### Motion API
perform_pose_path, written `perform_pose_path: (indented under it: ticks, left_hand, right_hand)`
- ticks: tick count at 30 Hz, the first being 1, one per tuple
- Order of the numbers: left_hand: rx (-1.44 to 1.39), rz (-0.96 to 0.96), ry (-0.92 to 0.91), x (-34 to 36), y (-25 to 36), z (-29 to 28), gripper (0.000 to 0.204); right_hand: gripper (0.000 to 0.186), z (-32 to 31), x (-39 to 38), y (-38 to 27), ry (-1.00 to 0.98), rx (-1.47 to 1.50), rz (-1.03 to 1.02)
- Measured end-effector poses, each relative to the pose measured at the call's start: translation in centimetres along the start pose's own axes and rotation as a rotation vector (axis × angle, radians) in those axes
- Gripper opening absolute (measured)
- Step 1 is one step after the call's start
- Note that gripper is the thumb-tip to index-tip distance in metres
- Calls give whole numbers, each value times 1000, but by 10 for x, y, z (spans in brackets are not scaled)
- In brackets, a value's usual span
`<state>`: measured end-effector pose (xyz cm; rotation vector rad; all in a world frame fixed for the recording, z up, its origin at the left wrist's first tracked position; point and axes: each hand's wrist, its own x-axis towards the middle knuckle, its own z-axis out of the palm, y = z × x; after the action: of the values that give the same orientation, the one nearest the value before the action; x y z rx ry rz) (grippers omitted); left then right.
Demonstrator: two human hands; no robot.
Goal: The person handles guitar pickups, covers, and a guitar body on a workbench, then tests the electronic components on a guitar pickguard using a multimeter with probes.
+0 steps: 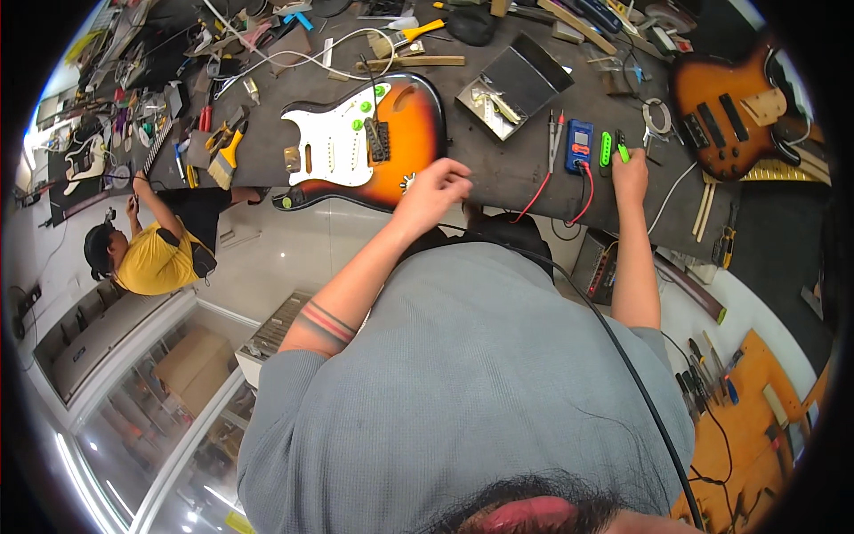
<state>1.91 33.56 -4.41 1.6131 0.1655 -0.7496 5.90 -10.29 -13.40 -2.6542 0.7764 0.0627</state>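
Note:
My left hand (pixel 440 189) hovers at the front right of a sunburst electric guitar body (pixel 414 120), fingers loosely bent and apart, nothing visible in them. The body has a white pickguard (pixel 338 160), green knobs (pixel 365 107) and a dark bridge. My right hand (pixel 631 173) is closed on green-handled pliers (pixel 622 148), beside a green pickup-shaped part (pixel 606 149). Left of it lies a blue multimeter (pixel 580 142) with red and black leads; probes (pixel 553 142) lie next to it. Behind is an open dark box (pixel 516 84) with small metal parts.
A sunburst bass (pixel 725 89) lies at the right of the dark bench (pixel 480 160). Brushes (pixel 227 158), cables and tools crowd the back and left. A co-worker in yellow (pixel 156 258) works at the left. A black cable (pixel 605 329) hangs across my body.

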Motion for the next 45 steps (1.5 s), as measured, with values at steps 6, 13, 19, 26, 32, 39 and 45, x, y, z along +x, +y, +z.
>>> perform_pose_path:
  ticks: [6,13,19,26,32,39,45]
  left_hand:
    - [380,201,729,-23,-21,-102,17]
    - [499,84,887,-42,-40,-166,25]
    - [841,30,948,-37,-48,-200,35]
    - [822,-248,840,-26,-47,-232,51]
    - [376,-164,808,-23,-64,-257,44]
    - [402,-158,681,-26,-47,-271,36]
    - [539,-53,627,-11,-31,-291,37]
  right_hand:
    - [38,-26,-35,-29,93,36,-66]
    - [29,-9,-111,-145,-305,228,-282]
    - [28,45,-165,-285,-522,277,-687]
    - [30,98,-176,-389,-450,39,-904]
    - [36,100,-187,-399,-441,-101,-771]
    - [39,98,-201,-397,-353,-210,-628]
    - [34,97,-211,-396,-264,-199,-632]
